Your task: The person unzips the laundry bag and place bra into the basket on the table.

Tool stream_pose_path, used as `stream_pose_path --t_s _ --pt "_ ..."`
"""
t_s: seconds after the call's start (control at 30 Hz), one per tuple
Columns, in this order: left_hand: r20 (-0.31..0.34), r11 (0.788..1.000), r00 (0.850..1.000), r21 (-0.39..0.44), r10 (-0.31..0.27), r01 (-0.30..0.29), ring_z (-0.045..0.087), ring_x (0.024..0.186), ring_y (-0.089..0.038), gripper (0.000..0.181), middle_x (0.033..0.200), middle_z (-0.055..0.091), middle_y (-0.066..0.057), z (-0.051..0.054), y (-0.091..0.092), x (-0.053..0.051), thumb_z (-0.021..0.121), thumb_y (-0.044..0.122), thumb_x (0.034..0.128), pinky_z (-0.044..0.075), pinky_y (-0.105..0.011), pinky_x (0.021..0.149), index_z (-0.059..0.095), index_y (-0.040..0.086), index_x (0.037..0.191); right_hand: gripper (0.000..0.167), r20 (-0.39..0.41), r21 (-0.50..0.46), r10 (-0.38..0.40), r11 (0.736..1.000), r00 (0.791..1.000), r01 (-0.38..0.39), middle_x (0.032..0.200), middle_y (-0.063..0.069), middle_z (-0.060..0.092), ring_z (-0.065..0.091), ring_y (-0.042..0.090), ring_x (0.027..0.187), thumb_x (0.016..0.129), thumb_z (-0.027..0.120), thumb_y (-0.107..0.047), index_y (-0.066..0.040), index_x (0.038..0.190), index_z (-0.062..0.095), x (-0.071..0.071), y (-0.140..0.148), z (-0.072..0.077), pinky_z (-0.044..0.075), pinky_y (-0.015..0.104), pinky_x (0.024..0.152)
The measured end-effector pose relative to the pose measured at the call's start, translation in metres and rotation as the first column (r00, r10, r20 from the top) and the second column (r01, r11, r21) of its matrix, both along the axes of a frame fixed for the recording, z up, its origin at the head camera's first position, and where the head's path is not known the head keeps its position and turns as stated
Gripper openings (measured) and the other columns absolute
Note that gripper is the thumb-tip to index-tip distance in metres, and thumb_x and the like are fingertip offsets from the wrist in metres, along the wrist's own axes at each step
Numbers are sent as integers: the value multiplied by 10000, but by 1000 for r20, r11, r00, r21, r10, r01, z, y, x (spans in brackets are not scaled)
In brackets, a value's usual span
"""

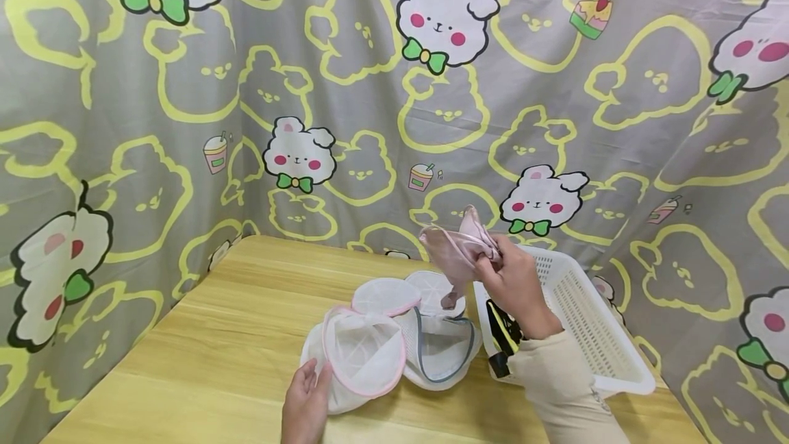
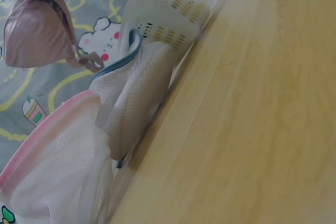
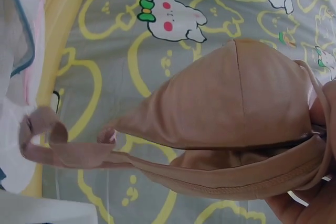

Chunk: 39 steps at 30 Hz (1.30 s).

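Note:
A dusty-pink bra [image 1: 453, 252] is held up in my right hand [image 1: 514, 283], which grips it at one end, above the laundry bags. In the right wrist view the bra [image 3: 220, 98] shows a smooth cup, and its strap dangles to the left. A white mesh laundry bag with a pink zipper rim [image 1: 364, 355] stands unzipped on the table, lid folded back. My left hand [image 1: 306, 396] touches its near left side with fingers loosely extended. Beside it stands a second open mesh laundry bag with a grey-blue rim [image 1: 444, 351].
To the right, a white plastic basket [image 1: 592, 321] contains a black and yellow item [image 1: 504, 331]. Everything stands on a wooden table [image 1: 203, 334]. A grey curtain [image 1: 370, 108] with cartoon prints hangs behind and at both sides.

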<state>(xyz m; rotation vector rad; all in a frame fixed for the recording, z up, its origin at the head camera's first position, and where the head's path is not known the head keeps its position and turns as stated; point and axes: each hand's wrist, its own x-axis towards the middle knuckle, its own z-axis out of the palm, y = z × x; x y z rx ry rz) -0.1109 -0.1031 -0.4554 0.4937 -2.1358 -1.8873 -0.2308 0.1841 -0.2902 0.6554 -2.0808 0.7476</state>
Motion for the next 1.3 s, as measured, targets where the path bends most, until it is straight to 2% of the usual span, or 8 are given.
stream_pose_path --t_s 0.3,0.57,0.8,1.1,1.3 --pt "-6 1000 1000 1 -3 3 339 1308 -506 640 1420 321 -385 -1 0 0 481 364 1021 313 -545 1082 341 -139 1391 182 -30 4 -50 999 998 50 642 45 517 449 172 562 789 603 -21 29 962 626 -3 10 0 369 291 458" --pt "-6 1000 1000 6 -3 3 334 1312 -505 642 1428 318 -377 -1 0 -1 483 363 1020 306 -547 1086 336 -134 1398 118 -88 11 -73 997 993 74 591 26 461 420 176 532 781 612 -13 14 894 594 -6 18 4 354 309 457" --pt "0 1000 1000 -1 -7 7 336 1311 -502 651 1427 323 -374 0 0 0 478 377 1019 308 -547 1085 335 -130 1401 217 -93 -8 -102 995 990 102 636 88 517 463 228 558 787 606 -25 50 990 614 -5 27 6 393 365 473" --pt "0 1000 1000 10 -10 10 325 1323 -494 668 1439 316 -362 0 -1 0 486 397 1011 291 -544 1095 333 -116 1410 193 -99 -13 -129 992 987 128 620 76 500 447 228 544 793 602 -32 45 970 599 -6 36 5 377 365 475" --pt "3 1000 1000 -6 -6 6 338 1315 -496 658 1433 326 -362 -1 0 0 484 392 1012 301 -546 1089 343 -116 1405 230 -105 -25 -138 990 985 136 687 137 561 478 266 565 793 614 -16 63 1008 606 -4 43 5 415 429 501"
